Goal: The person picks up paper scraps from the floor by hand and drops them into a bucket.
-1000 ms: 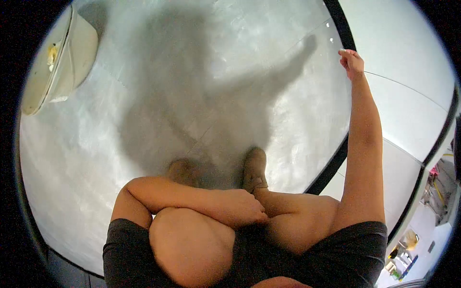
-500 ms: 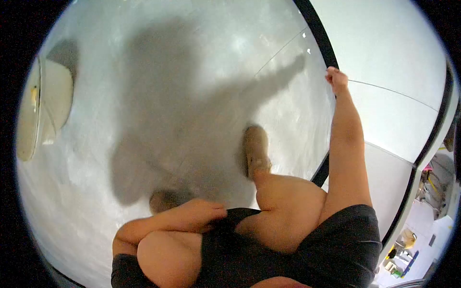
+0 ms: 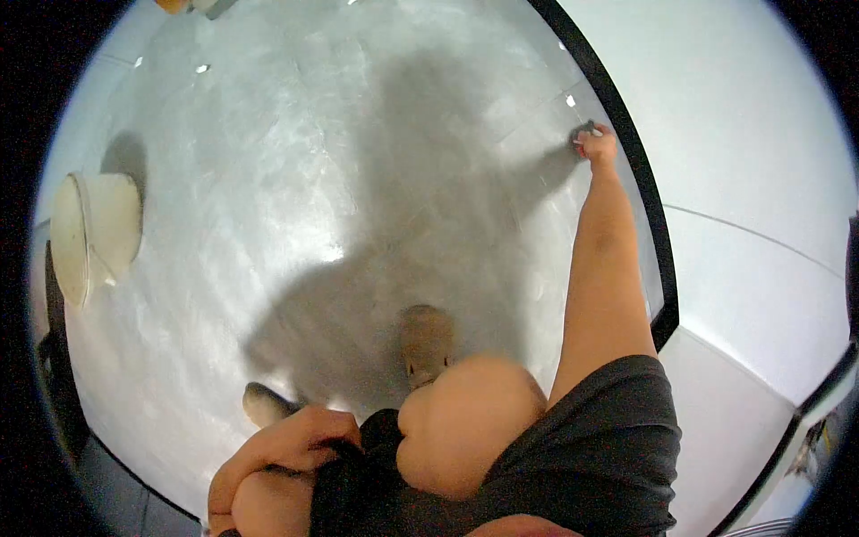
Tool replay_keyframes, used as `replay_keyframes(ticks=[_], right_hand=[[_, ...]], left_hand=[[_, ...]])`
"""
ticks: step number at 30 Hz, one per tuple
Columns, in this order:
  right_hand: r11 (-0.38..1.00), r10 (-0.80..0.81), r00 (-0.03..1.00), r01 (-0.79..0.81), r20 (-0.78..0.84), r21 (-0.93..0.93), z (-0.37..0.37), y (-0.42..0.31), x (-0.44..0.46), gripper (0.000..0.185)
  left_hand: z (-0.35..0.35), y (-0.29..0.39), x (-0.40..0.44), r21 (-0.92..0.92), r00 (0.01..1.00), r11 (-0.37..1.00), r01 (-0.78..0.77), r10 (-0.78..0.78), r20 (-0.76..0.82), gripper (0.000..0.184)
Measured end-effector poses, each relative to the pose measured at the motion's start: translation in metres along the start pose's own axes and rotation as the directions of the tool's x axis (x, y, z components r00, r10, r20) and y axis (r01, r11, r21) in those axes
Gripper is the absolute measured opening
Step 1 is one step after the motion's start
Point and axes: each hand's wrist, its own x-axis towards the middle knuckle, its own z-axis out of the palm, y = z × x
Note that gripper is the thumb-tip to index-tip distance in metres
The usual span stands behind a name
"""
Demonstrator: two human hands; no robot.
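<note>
My right arm stretches forward, and my right hand [image 3: 598, 147] is low over the grey floor [image 3: 268, 161], beside the black strip along the foot of the wall. Its fingers are closed around something small with dark and reddish parts, too small to name. A small white piece [image 3: 571, 101] stands on the floor just beyond that hand. My left hand [image 3: 318, 428] rests bent across my lap against the black clothing [image 3: 376, 488]; its fingers are mostly hidden.
A whitish bucket [image 3: 116, 219] with a wire handle stands at the left. The black strip [image 3: 617, 116] borders the white wall panels [image 3: 734, 125] on the right. More small white bits [image 3: 202, 69] dot the far floor. Something orange [image 3: 170, 4] shows at the top left edge.
My right hand has moved left off the black strip, down to the floor beside it. The view has shifted, bringing more of the far floor and the whole bucket into sight. My feet appear in new positions.
</note>
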Motion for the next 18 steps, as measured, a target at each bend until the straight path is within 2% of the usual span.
replay_keyframes(ticks=[1,4,5,8,9,11,12,13,14,16,18], right_hand=[[0.982,-0.128,0.988,0.115,-0.084,-0.147,0.027,0.048,0.057,0.039],[0.995,0.068,0.992,-0.06,0.103,-0.081,0.026,0.045,0.064,0.044],[0.974,-0.142,0.99,0.143,0.018,-0.176,0.054,0.104,0.126,0.028],[0.986,0.049,0.982,-0.018,0.182,-0.164,0.027,0.065,0.087,0.029],[0.981,-0.01,0.979,0.049,0.205,-0.187,0.023,0.065,0.092,0.023],[0.982,-0.079,0.978,0.111,0.194,-0.156,0.012,0.052,0.082,0.022],[0.98,-0.109,0.976,0.138,0.189,-0.146,0.002,0.044,0.071,0.021],[0.99,-0.03,0.993,0.045,0.113,-0.133,0.002,0.042,0.074,0.018],[0.988,-0.104,0.992,0.111,0.073,-0.111,0.002,0.04,0.076,0.014],[0.998,-0.065,0.993,0.062,0.098,0.031,0.002,0.024,0.072,0.008],[0.996,-0.077,0.99,0.07,0.114,0.061,-0.006,0.015,0.07,0.011]], left_hand=[[0.003,0.011,-0.001,0.012,1.0,1.0,0.016,-0.017,0.018,0.022],[-0.002,0.038,0.021,0.133,0.998,0.989,0.061,-0.063,0.015,0.017],[-0.005,0.045,0.032,0.226,0.999,0.973,0.049,-0.049,-0.006,0.015],[-0.01,0.027,0.042,0.249,0.998,0.968,0.021,-0.035,0.051,0.024],[-0.017,0.032,0.052,0.245,0.996,0.969,0.017,-0.039,0.084,0.029],[-0.019,0.025,0.057,0.251,0.986,0.968,0.006,-0.048,0.16,0.042],[-0.019,0.024,0.061,0.265,0.981,0.964,0.017,-0.067,0.181,0.041],[-0.02,0.023,0.07,0.285,0.977,0.958,0.03,-0.089,0.196,0.041],[-0.023,0.025,0.072,0.303,0.972,0.952,0.04,-0.107,0.208,0.042],[-0.025,0.028,0.069,0.333,0.974,0.941,0.053,-0.122,0.189,0.04],[-0.022,0.031,0.073,0.377,0.973,0.923,0.078,-0.153,0.173,0.038]])
